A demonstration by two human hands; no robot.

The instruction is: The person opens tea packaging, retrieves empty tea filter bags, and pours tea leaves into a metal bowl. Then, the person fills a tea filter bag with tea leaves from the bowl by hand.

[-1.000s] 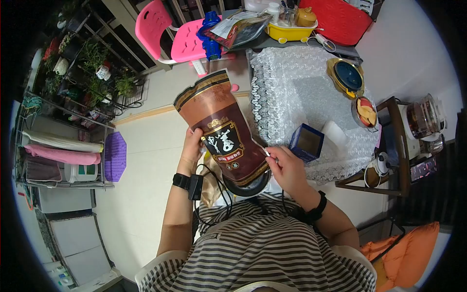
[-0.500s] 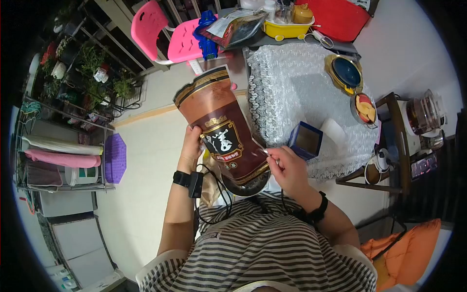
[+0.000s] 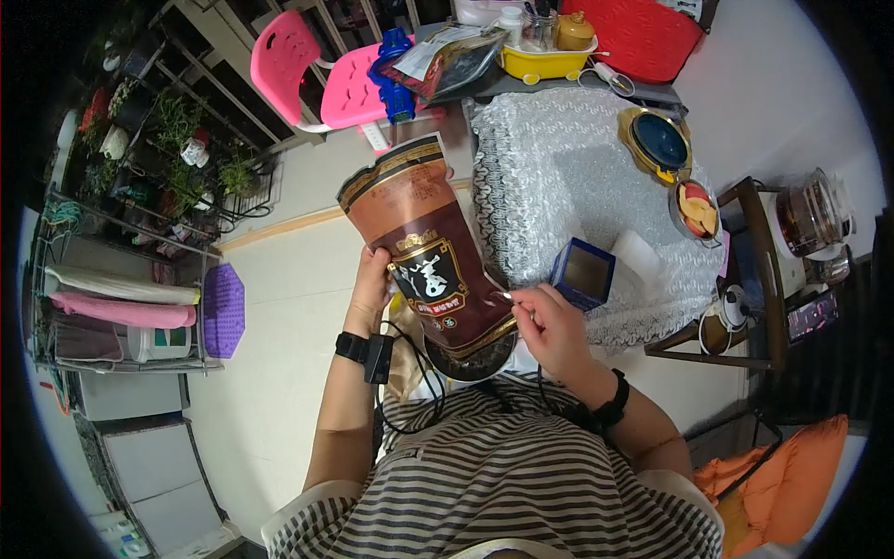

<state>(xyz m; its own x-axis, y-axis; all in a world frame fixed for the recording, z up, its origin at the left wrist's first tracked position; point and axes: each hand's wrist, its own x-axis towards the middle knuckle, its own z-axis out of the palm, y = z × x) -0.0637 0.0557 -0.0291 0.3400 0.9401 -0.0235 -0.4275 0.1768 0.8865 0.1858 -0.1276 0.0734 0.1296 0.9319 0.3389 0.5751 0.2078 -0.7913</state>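
Note:
A large brown printed bag (image 3: 424,247) is held tilted in front of my body, its gold-edged bottom end low over a dark round bowl (image 3: 473,361). My left hand (image 3: 373,277) grips the bag's left side, with the thumb on the front. At the lower right edge of the bag, my right hand (image 3: 548,321) pinches the bag between thumb and finger. The bowl rests near my lap and holds dark material too small to make out. To the right of the bag an open blue box (image 3: 584,274) stands on the lace-covered table (image 3: 531,186).
A bowl of cut fruit (image 3: 696,211), a blue dish (image 3: 659,140) and a white cup-like object (image 3: 634,259) are on the table. Behind stand a yellow tray (image 3: 548,65) and a pink chair (image 3: 358,88). A glass kettle (image 3: 808,219) sits at the right.
The bag has shifted slightly in my hands, its lower edge lifting a little, so more of the bowl's dark contents shows. Both hands keep their hold.

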